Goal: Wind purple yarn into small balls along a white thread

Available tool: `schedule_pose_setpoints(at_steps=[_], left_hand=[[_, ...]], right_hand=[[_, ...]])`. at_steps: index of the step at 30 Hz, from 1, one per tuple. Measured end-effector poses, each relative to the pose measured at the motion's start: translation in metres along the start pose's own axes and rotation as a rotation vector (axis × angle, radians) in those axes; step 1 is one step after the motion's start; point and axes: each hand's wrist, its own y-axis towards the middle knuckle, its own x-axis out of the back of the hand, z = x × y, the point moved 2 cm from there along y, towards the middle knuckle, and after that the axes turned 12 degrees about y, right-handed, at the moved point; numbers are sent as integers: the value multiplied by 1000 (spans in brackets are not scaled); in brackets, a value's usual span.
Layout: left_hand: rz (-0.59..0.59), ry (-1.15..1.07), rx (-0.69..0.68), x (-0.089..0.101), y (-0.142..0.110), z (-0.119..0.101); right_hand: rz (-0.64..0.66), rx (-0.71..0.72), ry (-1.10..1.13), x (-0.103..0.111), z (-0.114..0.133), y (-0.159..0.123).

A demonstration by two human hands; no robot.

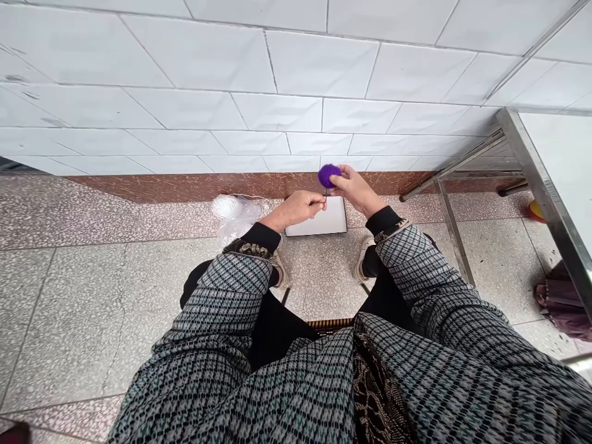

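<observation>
My right hand pinches a small, fuzzy purple yarn ball between thumb and fingers. From its underside a thin dark strand or stem runs down to the fingertips of my left hand, which are closed on it. I cannot tell whether it is thread, wire or a slim tool. Beneath both hands a shallow white box with a dark edge lies on the floor. Left of it sits a ball of white yarn, with a clear plastic bag against it.
A white tiled wall rises in front, with a reddish-brown skirting at its foot. On the right stands a metal-framed table. Dark purple fabric and a red-yellow object are near its legs. My shoes flank the box.
</observation>
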Motion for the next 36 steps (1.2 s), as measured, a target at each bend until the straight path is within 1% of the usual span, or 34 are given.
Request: schedule_pose_setpoints(at_steps=[1, 2, 3, 5, 7, 10, 12, 14, 16, 18, 20, 22, 23, 25, 26, 27, 28, 29, 30, 31, 32, 33, 34, 36], left_hand=[[7, 6, -15, 1, -1, -1], [-8, 13, -21, 4, -2, 0], [-33, 21, -21, 8, -3, 1], [-87, 31, -22, 17, -6, 4], [-118, 28, -45, 25, -9, 4], [-112, 14, -89, 30, -12, 3], [-110, 6, -84, 29, -11, 3], [-143, 1, -45, 26, -8, 7], [-181, 5, 8, 23, -4, 13], [-191, 18, 40, 19, 0, 17], [-146, 40, 34, 13, 1, 17], [-45, 60, -9, 7, 1, 12], [12, 66, -42, 5, 0, 8], [79, 70, -105, 4, -3, 0], [78, 71, -122, 5, -4, -3], [53, 71, -123, 8, -5, -5], [13, 70, -111, 12, -6, -5], [-32, 67, -92, 16, -7, -4], [-74, 60, -71, 20, -7, -3], [-109, 53, -52, 23, -7, -1], [-140, 46, -35, 26, -7, 2], [-167, 43, -18, 27, -7, 4], [-187, 44, 1, 28, -6, 6], [-197, 54, 29, 25, -5, 9]], right_hand=[[-12, -37, -97, 2, -3, 2], [5, -78, -194, 3, -5, 2], [51, -120, -283, 3, -6, 2], [198, -213, -422, 1, -7, -1], [330, -314, -533, -2, -5, -7], [440, -453, -624, -6, -1, -16], [500, -487, -565, -7, 1, -20], [551, -451, -388, -8, 3, -21], [534, -350, -158, -6, 6, -18], [429, -227, 42, -2, 9, -12], [288, -130, 160, 2, 9, -5], [165, -82, 185, 5, 7, 0], [110, -77, 155, 6, 5, 2], [13, -89, 8, 8, 1, 4], [-8, -111, -97, 8, -1, 3], [11, -152, -207, 8, -3, 2], [76, -209, -306, 8, -4, 0], [184, -275, -374, 7, -5, -3], [311, -334, -399, 5, -5, -7], [430, -372, -378, 4, -4, -10], [515, -380, -315, 3, -2, -13], [550, -354, -220, 3, 1, -14], [545, -304, -110, 3, 5, -14], [463, -182, 94, 6, 12, -12]])
